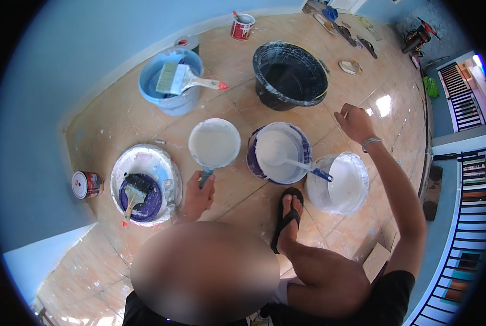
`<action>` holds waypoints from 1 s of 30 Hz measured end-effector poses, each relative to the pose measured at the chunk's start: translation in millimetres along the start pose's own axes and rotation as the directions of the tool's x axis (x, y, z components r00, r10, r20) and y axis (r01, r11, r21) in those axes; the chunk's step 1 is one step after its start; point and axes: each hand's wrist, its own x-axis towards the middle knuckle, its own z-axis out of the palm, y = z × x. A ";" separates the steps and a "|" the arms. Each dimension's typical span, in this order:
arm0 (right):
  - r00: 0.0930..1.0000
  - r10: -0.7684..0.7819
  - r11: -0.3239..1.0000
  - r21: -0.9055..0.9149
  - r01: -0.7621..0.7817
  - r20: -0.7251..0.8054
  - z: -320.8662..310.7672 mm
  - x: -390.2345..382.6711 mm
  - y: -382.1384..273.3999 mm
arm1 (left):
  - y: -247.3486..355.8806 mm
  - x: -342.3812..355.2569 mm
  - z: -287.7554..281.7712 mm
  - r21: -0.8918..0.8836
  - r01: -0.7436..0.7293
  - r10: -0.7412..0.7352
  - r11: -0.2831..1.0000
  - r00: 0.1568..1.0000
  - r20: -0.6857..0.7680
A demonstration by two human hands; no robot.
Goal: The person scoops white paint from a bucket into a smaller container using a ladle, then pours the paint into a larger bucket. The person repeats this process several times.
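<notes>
My left hand (pixel 197 196) is closed round the short blue-grey handle of a round dipper (pixel 214 142), which holds whitish liquid. To the right of the dipper stands a purple, white-smeared bucket (pixel 252 167) of white paint. A scoop with a blue-tipped handle (pixel 303 166) lies in it, its handle across the rim. Beside that is a whitish pail (pixel 320 190) with white paint inside. My right hand (pixel 357 123) hovers past the buckets with loosely curled fingers, thumb apart, nothing visible in them. The large black tub (pixel 262 89) is nearest to it.
A wide brush (pixel 172 80) lies across a light blue bucket (pixel 169 103) by the wall. A paint-smeared basin (pixel 122 163) holds a purple lid and a brush. Paint cans stand at left (pixel 88 185) and far back (pixel 242 28). Sandals (pixel 350 67) lie at the back right.
</notes>
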 end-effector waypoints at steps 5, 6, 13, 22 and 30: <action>0.887 0.449 0.534 0.765 -0.359 0.103 81.5 87.2 46.3 | 48.0 16.9 2.3 0.016 -0.035 0.035 0.999 0.999 -0.007; 0.838 0.525 0.395 0.831 -0.392 0.146 101.7 99.1 53.1 | 54.6 19.4 5.0 0.025 -0.002 0.003 1.000 0.999 -0.033; 0.841 0.459 -0.012 0.948 -0.318 0.288 158.1 188.4 58.5 | 89.7 35.4 23.4 0.159 0.047 -0.049 0.986 0.999 0.010; 0.896 0.278 -0.339 0.908 -0.248 0.348 159.3 214.1 65.4 | 99.3 57.8 69.7 0.270 0.092 -0.106 0.958 0.994 0.035; 0.886 0.276 -0.483 0.851 -0.206 0.372 171.1 204.5 70.3 | 95.8 101.7 98.7 0.174 0.044 -0.048 0.984 0.999 0.021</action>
